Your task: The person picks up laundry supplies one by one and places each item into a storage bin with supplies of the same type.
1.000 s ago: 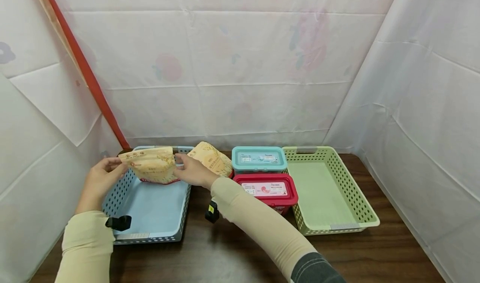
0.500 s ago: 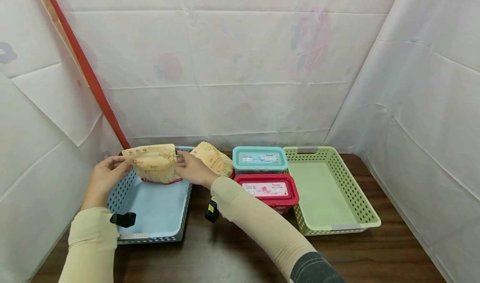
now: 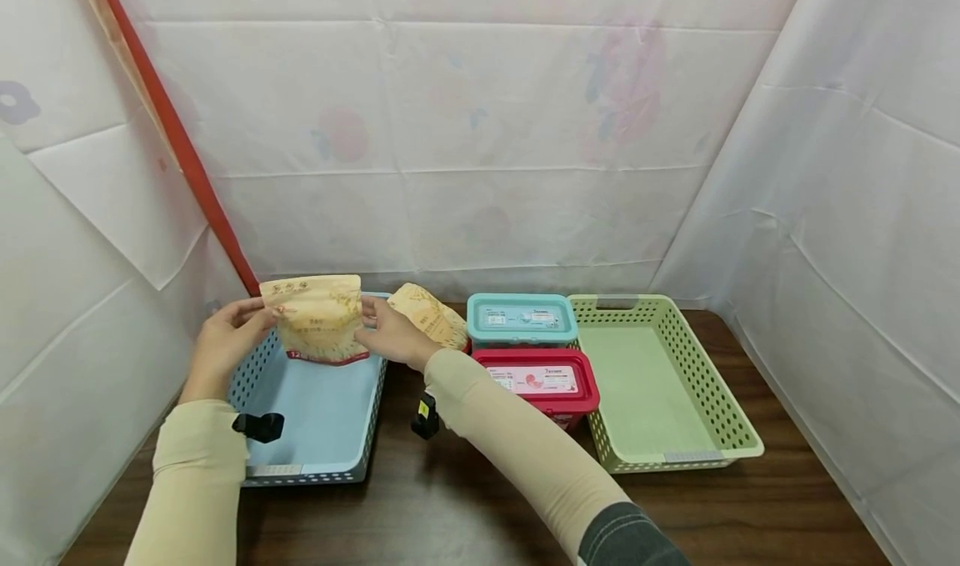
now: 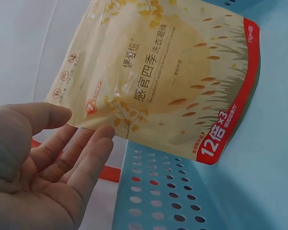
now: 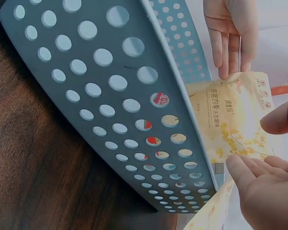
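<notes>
A cream laundry pod pouch [image 3: 318, 316] with a red lower band stands upright over the back part of the blue basket [image 3: 307, 424]. My left hand [image 3: 225, 333] pinches its left edge. In the left wrist view, the thumb lies at the front of the pouch [image 4: 158, 72], with fingers [image 4: 91, 163] along its edge. My right hand [image 3: 393, 333] holds the opposite edge between thumb and fingers. Right behind that hand, a second cream pouch [image 3: 431, 316] leans outside the basket.
A teal-lidded tub [image 3: 521, 320] sits behind a red-lidded tub [image 3: 540, 383] mid-table. To their right is a green basket [image 3: 645, 399]. White cloth walls [image 3: 480, 132] enclose the back and sides of the dark wooden table [image 3: 450, 508].
The pouch has risen and now stands straighter, its front turned more toward the head camera. Both hands have stayed at its edges. The tubs and the second pouch have stayed put.
</notes>
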The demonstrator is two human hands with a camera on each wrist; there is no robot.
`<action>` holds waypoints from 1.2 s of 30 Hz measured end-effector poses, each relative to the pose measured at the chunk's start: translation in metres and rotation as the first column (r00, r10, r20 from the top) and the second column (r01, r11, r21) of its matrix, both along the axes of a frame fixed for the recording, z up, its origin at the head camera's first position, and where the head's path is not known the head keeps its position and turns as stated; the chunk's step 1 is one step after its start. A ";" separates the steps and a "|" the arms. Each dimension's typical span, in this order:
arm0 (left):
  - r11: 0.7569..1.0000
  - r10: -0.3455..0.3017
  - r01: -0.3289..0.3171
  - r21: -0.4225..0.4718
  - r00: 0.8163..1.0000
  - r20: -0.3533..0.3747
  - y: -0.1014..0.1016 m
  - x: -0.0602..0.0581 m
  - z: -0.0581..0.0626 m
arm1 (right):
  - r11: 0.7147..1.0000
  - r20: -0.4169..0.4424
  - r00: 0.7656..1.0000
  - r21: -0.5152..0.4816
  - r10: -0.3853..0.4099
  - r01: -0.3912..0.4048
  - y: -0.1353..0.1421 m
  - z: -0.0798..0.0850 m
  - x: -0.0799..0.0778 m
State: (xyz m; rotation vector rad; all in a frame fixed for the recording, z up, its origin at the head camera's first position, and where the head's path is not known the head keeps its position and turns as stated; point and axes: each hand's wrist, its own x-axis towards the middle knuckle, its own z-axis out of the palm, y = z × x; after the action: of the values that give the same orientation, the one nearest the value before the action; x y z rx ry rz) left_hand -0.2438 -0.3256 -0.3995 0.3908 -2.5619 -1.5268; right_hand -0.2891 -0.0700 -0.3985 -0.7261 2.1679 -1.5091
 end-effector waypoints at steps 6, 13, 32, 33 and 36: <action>1.000 -0.016 0.016 -0.006 1.000 -0.010 0.000 -0.001 -0.002 | 1.000 -0.022 1.000 0.007 -0.016 0.016 0.001 0.000 0.000; 0.999 -0.026 0.026 0.029 1.000 0.005 0.000 -0.002 -0.001 | 0.999 -0.057 0.998 0.044 -0.015 0.018 0.001 0.001 0.002; 0.999 -0.029 0.030 0.030 0.999 -0.021 -0.010 -0.003 -0.011 | 0.998 -0.046 0.997 0.018 -0.066 0.067 0.002 -0.001 0.004; 0.999 -0.025 0.025 0.028 1.000 -0.017 -0.008 -0.001 -0.010 | 0.997 -0.046 0.997 0.021 -0.067 0.068 0.002 -0.002 0.004; 1.000 -0.021 0.021 0.013 1.000 0.000 -0.005 0.003 -0.008 | 0.997 -0.037 0.997 0.039 -0.061 0.062 0.003 -0.002 0.004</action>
State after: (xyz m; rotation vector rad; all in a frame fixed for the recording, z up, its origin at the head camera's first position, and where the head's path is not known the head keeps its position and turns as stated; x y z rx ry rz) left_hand -0.2410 -0.3306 -0.4079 0.3664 -2.5655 -1.5506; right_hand -0.2852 -0.0672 -0.4009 -0.6836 2.2595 -1.4884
